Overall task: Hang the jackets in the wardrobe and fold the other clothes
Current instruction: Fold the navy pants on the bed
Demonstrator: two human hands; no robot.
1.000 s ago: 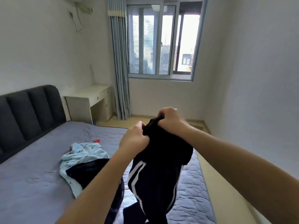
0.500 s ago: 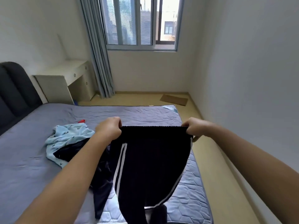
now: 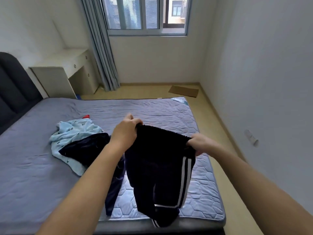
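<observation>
While a dark garment [image 3: 157, 167] hangs above, clothes [image 3: 74, 134] strew the bed [image 3: 152, 109].

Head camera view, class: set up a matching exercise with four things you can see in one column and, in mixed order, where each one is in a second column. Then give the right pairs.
Things:
1. dark striped shorts
2. light blue garment
3. cardboard sheet
4. white desk

Places:
A. flat on the floor
B. held up at the waistband by the left hand and right hand
C. crumpled on the bed
D. beside the headboard

Pairs: 1-B, 2-C, 3-A, 4-D
</observation>
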